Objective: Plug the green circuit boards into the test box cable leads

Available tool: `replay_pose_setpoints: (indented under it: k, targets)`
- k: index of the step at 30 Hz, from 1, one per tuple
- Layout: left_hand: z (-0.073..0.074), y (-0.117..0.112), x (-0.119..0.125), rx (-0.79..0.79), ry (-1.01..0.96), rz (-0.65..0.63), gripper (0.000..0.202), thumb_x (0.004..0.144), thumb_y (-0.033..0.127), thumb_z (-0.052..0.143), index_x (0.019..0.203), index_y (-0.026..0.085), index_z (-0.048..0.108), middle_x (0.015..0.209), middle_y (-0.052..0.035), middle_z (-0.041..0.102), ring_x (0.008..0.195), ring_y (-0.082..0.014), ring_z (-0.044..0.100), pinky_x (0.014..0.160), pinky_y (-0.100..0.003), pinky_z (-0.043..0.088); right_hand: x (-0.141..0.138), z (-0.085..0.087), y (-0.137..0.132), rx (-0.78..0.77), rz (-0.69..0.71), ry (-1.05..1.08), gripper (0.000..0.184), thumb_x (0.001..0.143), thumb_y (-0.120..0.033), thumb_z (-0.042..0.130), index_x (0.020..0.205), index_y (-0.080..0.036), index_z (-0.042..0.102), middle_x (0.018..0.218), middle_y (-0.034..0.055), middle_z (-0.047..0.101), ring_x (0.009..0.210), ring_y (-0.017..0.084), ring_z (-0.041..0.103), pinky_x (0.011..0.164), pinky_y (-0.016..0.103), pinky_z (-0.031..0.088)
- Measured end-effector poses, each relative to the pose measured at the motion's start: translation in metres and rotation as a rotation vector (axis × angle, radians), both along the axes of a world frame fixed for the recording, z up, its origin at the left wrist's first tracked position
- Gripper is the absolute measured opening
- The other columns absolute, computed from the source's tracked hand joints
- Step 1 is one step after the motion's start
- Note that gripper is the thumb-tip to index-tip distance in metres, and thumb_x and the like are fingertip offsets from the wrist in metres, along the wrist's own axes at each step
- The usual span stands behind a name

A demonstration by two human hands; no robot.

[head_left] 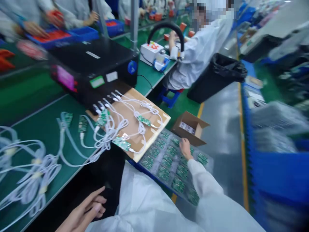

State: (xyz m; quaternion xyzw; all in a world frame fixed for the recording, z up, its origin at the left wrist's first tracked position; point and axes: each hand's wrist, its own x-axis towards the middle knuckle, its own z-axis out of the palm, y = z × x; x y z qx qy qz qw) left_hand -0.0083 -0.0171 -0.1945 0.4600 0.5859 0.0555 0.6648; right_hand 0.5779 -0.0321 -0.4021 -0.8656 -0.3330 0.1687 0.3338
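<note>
My right hand [185, 147] reaches out in a white sleeve over a clear tray [154, 162] of several green circuit boards, fingers curled down onto a board near the tray's far edge. My left hand [83, 212] rests low at the bench's front edge, index finger stretched out, other fingers loosely curled, nothing in it. On a cardboard sheet [154, 124] lie green boards [144, 120] plugged into white cables [113, 125] that run to a black box [94, 67].
A bundle of white cables [26, 174] lies on the green bench at left. An open cardboard box [190, 127] sits on the floor past the tray. A seated person in white [200, 48] works ahead beside a black bin [217, 77]. Blue crates [277, 174] line the right.
</note>
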Motion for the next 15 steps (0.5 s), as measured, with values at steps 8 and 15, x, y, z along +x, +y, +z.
replay_pose_setpoints:
  k: [8, 15]
  targets:
    - [0.048, -0.001, 0.013, 0.096, -0.12, -0.094, 0.068, 0.099, 0.066, 0.052, 0.155, 0.027, 0.048, 0.126, -0.0084, 0.067, 0.108, -0.0209, 0.068, 0.102, -0.035, 0.053, -0.003, -0.025, 0.012, 0.03, 0.25, -0.008, 0.021, 0.053, -0.055, 0.055, 0.055, -0.036, 0.047, 0.069, 0.0166, 0.064, 0.084, 0.048, 0.069, 0.099, 0.069, 0.049]
    - [0.086, 0.005, 0.019, 0.256, -0.166, -0.221, 0.056, 0.101, 0.051, 0.056, 0.153, 0.03, 0.051, 0.127, -0.0052, 0.07, 0.112, -0.0197, 0.066, 0.103, -0.032, 0.05, -0.016, -0.045, 0.003, 0.047, 0.416, -0.263, 0.017, 0.05, -0.056, 0.061, 0.06, -0.042, 0.059, 0.078, 0.0264, 0.07, 0.088, 0.049, 0.073, 0.086, 0.061, 0.057]
